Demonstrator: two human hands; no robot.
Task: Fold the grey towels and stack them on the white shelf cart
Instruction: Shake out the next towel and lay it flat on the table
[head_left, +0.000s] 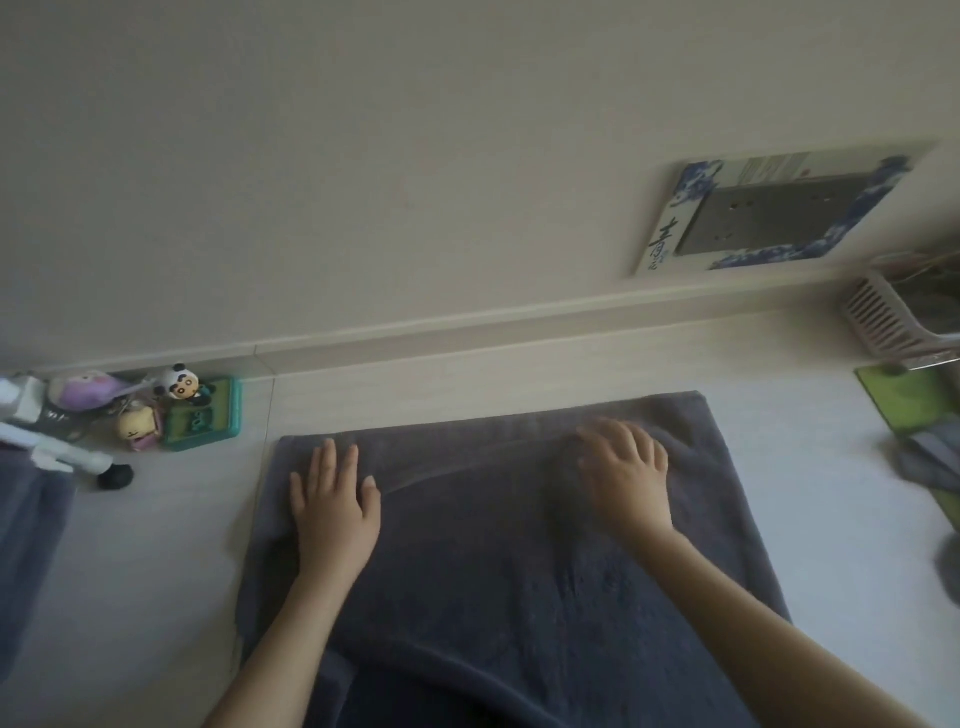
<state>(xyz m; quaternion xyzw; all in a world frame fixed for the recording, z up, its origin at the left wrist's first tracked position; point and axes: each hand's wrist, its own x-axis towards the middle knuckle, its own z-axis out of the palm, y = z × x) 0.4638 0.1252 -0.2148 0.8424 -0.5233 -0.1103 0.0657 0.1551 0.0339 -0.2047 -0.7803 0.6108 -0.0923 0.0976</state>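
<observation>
I see both flat, unclenched palms, left hand and right hand, pressing the grey towel, whose long axis runs near-to-far.

We see the grey towel cut off at the bottom edge. The right hand is motion-blurred, and the white basket runs past the right edge.

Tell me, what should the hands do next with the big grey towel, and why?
Probably smooth it once more, then fold it in half. Both hands, left hand and right hand, lie flat and open on the grey towel, which is spread out on the table. A soft ridge shows between them, so pressing it flat first should give a neater fold.
</observation>
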